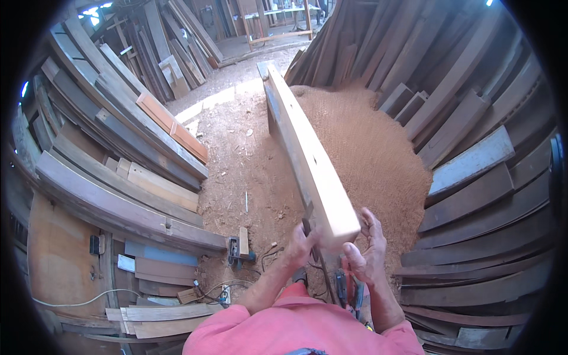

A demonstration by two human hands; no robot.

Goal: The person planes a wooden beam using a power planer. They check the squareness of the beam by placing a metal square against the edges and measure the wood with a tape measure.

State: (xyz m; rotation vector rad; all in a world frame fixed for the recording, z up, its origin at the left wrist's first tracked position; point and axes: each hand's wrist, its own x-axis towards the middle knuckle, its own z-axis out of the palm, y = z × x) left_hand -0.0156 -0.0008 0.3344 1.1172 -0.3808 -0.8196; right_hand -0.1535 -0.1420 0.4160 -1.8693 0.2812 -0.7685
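A long pale wooden beam (313, 155) runs away from me, with small dark slots in its upper face. It rests along a narrow, darker bench (274, 109). At the left side of the beam's near end, my left hand (299, 248) is closed around a dark narrow strip (306, 227), whose kind I cannot make out. My right hand (370, 251) is at the right corner of the same end, thumb and fingers apart, holding nothing. Whether its fingertips touch the wood is unclear.
A sawdust heap (367, 139) lies right of the beam. Stacked boards (467, 207) line the right side, and more planks (136, 204) fill the left. A power tool (239, 248) and cables (236, 281) sit at lower left. Red-and-grey tools (349, 290) are close to my body.
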